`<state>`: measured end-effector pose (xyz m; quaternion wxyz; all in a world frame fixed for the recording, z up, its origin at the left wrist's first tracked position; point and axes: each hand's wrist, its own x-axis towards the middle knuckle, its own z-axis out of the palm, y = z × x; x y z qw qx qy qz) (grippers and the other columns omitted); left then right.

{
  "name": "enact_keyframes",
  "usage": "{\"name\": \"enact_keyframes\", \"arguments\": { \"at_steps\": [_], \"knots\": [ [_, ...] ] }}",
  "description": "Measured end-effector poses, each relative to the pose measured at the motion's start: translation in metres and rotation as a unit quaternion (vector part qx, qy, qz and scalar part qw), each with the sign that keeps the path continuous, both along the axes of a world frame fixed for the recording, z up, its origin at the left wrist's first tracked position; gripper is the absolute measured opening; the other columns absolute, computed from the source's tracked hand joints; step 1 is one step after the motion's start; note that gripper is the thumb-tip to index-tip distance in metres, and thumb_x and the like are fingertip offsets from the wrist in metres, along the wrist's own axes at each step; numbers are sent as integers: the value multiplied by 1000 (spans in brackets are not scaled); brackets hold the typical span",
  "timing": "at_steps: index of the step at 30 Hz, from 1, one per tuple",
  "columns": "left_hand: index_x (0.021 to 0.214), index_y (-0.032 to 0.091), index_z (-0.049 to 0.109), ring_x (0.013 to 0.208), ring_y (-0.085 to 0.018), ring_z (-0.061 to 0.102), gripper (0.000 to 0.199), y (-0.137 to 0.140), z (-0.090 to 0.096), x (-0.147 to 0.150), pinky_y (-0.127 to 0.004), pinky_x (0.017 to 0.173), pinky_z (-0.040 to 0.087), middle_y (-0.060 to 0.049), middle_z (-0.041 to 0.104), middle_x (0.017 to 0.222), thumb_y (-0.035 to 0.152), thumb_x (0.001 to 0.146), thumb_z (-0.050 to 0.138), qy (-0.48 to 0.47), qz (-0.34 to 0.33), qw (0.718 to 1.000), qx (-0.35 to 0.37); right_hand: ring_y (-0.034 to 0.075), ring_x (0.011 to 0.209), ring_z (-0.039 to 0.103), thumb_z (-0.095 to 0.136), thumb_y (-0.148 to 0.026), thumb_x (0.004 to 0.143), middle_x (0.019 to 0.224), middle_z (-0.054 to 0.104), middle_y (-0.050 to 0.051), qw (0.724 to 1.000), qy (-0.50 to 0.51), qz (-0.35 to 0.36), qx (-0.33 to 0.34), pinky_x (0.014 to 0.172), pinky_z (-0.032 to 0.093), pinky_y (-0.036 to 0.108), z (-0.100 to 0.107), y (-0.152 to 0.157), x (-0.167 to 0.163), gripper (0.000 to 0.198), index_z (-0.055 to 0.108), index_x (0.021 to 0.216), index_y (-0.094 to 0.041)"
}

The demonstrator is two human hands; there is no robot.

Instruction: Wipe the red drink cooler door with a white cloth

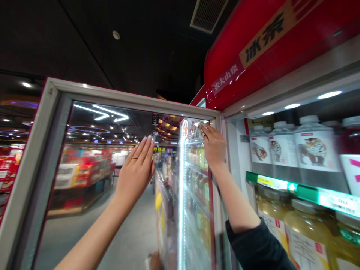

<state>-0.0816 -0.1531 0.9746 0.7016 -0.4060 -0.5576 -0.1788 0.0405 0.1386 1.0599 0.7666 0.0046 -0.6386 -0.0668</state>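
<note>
The open glass door point(135, 99) of a drinks fridge stands in front of me, with a pale frame round its pane. My left hand point(136, 167) lies flat against the glass near the middle, fingers stretched out and a ring on one of them. At the pane's upper right corner, close to the hinge side, my right hand point(215, 146) presses its bent fingers to the glass. Something small and greyish shows at those fingertips; it may be a cloth or a reflection, I cannot tell.
The red fridge top point(225, 63) juts out above. Inside the fridge on the right, white-labelled bottles point(317, 146) stand over a green price strip point(303, 193), with yellow drink bottles point(306, 232) below. Blurred store displays point(81, 172) show through the door.
</note>
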Motion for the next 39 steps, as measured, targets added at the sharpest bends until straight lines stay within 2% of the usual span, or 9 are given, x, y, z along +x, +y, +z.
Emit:
{"name": "enact_keyframes", "arguments": {
  "at_steps": [4,8,14,18,23,27,30,34,39],
  "knots": [
    [181,28,-6,164,-28,43,92,0,0,0,-48,140,35,-9,35,180,16,111,53,1,6,1000,1,27,141,70,52,-3,101,145,78,6,999,-30,28,29,127,56,55,11,-1,2,51,82,134,-28],
    [182,29,-3,165,-29,41,91,-1,0,0,-50,140,35,-8,35,180,17,111,54,-6,-2,1000,-5,32,144,68,53,-2,100,150,75,12,999,-31,-14,-11,127,54,57,23,3,9,52,80,139,-22],
    [181,28,-4,166,-29,40,91,-1,-1,1,-50,139,37,-9,34,180,16,111,53,-8,0,1000,-7,34,127,75,51,-7,102,138,81,10,997,38,-7,-60,117,61,64,-18,-23,-2,48,84,131,-27],
    [181,29,-4,166,-29,39,91,-3,0,1,-50,139,36,-8,32,181,17,111,53,-13,-7,1000,-16,29,135,74,51,-6,101,141,80,2,998,-1,55,-5,123,60,57,-17,-47,-15,53,85,131,-33],
    [181,28,-5,166,-28,39,92,-4,0,2,-49,140,35,-8,32,181,16,111,52,-10,7,1000,-15,27,141,72,48,-2,99,146,78,4,998,21,49,-17,127,57,55,-4,-29,-10,56,83,134,-29],
    [182,25,-4,166,-28,40,91,-4,-1,6,-48,140,35,-10,34,181,16,111,52,-9,18,1000,-12,30,135,76,50,-5,100,142,80,6,997,43,30,-48,121,61,57,-35,-16,0,52,84,133,-27],
    [182,23,-1,167,-28,38,88,-4,-1,9,-48,139,34,-11,34,180,16,111,51,-18,33,999,-18,28,142,71,53,-6,102,145,79,1,998,-4,63,-15,127,57,54,-49,-30,-5,51,83,134,-31],
    [182,21,0,167,-29,39,86,-6,0,11,-47,138,36,-13,35,179,17,112,50,-16,51,998,-20,23,148,67,50,-3,103,147,78,0,995,-24,94,31,131,54,48,-27,-42,-15,53,83,134,-29],
    [182,22,0,166,-29,40,87,-6,0,11,-47,137,38,-12,36,179,17,111,51,-15,47,999,-21,25,144,70,49,0,99,147,77,0,997,21,74,-22,128,55,55,-18,-17,-7,59,82,136,-31]
  ]
}}
